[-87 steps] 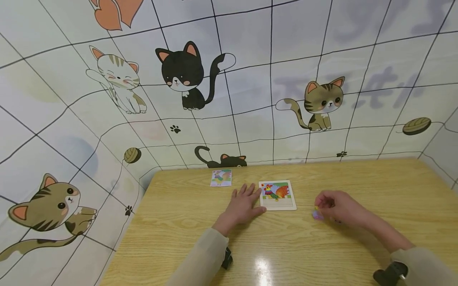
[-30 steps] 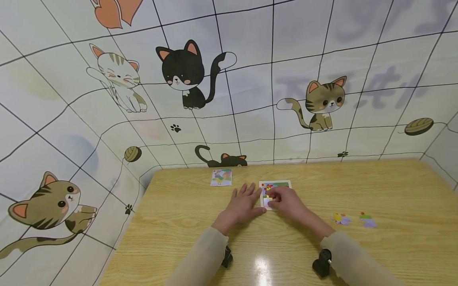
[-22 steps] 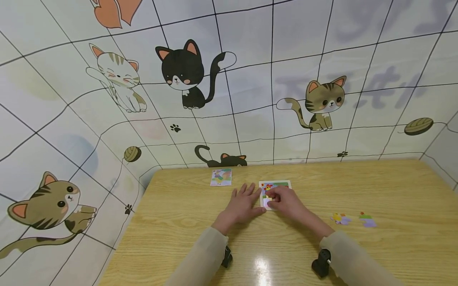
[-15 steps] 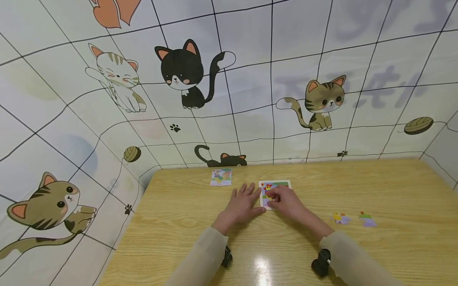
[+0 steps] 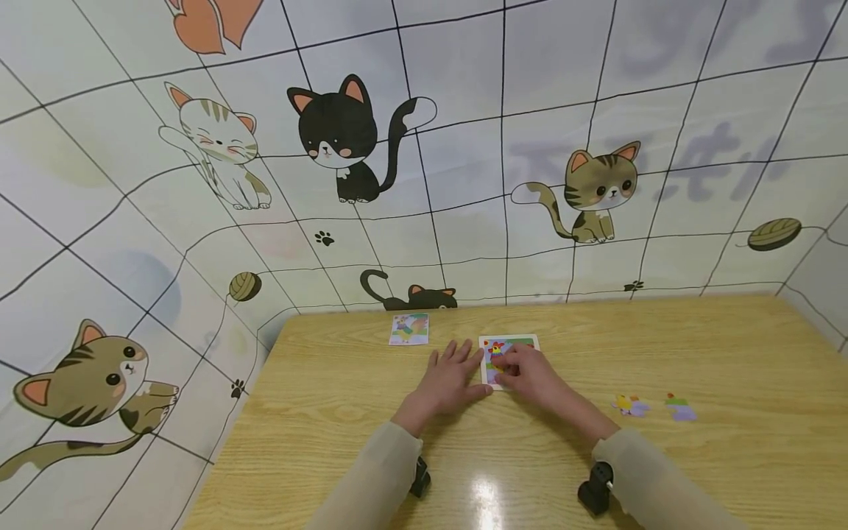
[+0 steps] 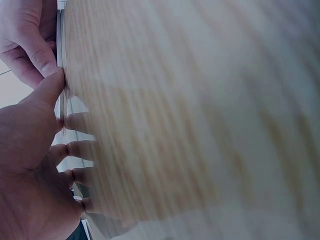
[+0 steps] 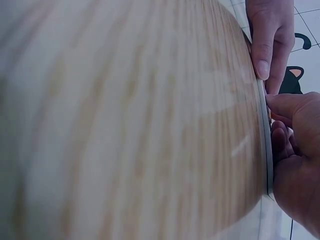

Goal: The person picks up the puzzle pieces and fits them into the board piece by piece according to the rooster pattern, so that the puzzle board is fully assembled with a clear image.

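Observation:
A white-framed jigsaw puzzle (image 5: 483, 366) with a rooster picture lies on the table in the head view. My left hand (image 5: 447, 379) rests beside its left edge, fingers spread, thumb at the lower left corner. Over the puzzle's lower half, my right hand (image 5: 535, 379) bends its fingers and pinches a lilac puzzle piece (image 5: 491, 377) at the lower left; the fingers hide much of it. In the right wrist view, the right thumb and fingers (image 7: 287, 107) sit on top of the frame's edge (image 7: 265, 145). The left thumb touches that edge in the left wrist view.
Two puzzle pieces lie right of the right forearm: one with a yellow flower (image 5: 631, 405), one green and lilac (image 5: 680, 408). A picture card (image 5: 408, 329) lies near the table's back edge. A wall with printed cats (image 5: 601, 191) rises behind the wooden table (image 5: 318, 397).
From the loose pieces at the right, my right hand has moved left onto the puzzle with a piece. Since then, the lilac piece has shifted slightly under its fingers. My left hand stays put.

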### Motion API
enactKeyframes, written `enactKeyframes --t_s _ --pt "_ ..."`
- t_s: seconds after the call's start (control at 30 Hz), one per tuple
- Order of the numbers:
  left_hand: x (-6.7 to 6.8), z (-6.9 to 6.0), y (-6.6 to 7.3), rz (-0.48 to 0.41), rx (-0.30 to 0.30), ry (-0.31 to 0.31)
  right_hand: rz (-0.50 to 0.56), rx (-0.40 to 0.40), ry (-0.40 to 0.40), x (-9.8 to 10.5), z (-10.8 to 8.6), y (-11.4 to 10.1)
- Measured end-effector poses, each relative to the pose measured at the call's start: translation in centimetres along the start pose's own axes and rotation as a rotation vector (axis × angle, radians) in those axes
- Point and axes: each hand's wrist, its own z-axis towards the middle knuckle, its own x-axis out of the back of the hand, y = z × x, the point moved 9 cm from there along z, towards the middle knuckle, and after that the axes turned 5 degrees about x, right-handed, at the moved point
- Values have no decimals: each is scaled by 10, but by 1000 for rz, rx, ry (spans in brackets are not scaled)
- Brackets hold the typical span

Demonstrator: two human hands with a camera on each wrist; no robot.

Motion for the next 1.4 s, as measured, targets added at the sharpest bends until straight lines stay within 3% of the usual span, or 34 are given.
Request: enactKeyframes --t_s 0.73,0.9,1.0,1.17,1.4 --pt "0 3 5 -28 -15 -13 38 26 10 8 -4 -1" --pt "-1 3 -1 -15 0 -3 97 15 -38 4 -3 -2" --pt "-1 3 -4 -28 5 -5 106 49 -74 7 -4 -9" --pt "0 3 -3 -64 -3 -12 113 70 -59 28 -16 -12" --pt "-1 0 -2 -74 -6 -22 111 2 11 78 -44 11"
